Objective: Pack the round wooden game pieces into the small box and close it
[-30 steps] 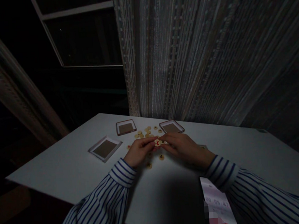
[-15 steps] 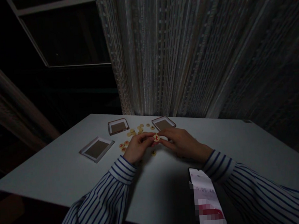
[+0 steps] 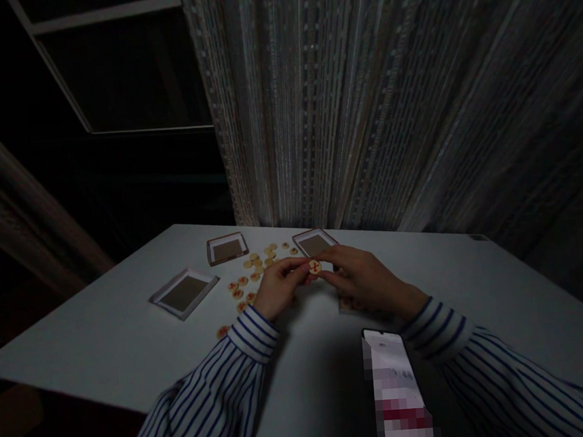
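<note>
Our left hand (image 3: 282,287) and right hand (image 3: 370,281) pinching one red-marked disc (image 3: 315,267) between them, three shallow open trays (image 3: 184,293) beyond and left of the hands, no discs in them, loose discs (image 3: 243,282) beside left hand.

Worn on my head, the camera looked forward and down from near my left hand (image 3: 280,287) and right hand (image 3: 370,278), over the white table (image 3: 293,391) at six o'clock, facing a curtain (image 3: 334,109) at one o'clock.
</note>
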Available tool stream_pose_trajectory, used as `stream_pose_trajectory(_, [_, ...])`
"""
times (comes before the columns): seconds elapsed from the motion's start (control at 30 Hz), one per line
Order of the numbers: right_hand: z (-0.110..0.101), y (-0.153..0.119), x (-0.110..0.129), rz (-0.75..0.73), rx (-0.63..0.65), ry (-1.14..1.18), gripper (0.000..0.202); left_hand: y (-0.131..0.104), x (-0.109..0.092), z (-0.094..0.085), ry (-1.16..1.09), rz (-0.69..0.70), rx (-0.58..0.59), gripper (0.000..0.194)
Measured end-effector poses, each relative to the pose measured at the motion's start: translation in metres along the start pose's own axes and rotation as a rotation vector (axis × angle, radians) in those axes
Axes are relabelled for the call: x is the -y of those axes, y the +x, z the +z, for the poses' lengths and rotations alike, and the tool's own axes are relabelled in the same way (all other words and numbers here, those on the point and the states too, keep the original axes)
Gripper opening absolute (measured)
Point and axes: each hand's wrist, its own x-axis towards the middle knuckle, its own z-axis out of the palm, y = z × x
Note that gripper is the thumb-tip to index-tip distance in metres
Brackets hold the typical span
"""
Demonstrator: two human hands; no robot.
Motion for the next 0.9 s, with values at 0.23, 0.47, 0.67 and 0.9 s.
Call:
stream_pose_trajectory(0.23, [-0.009, -0.004, -0.005, 0.000, -0.006, 0.045, 0.028, 0.003, 0.003, 0.013, -0.019, 0.002, -0.010, 0.028])
stream_pose_trajectory(0.47, [-0.012, -0.006, -0.009, 0.013, -0.035, 0.107, 0.024, 0.008, 0.005, 0.026, -0.068, 0.000, -0.016, 0.026])
stream_pose_trajectory(0.67, [-0.014, -0.010, -0.017, 0.041, -0.049, 0.112, 0.024, 0.014, 0.010, 0.034, -0.084, -0.005, -0.022, 0.021])
stream_pose_trajectory(0.9, [-0.014, -0.012, -0.025, 0.065, -0.058, 0.111, 0.026, 0.020, 0.016, 0.041, -0.051, -0.002, -0.037, 0.019])
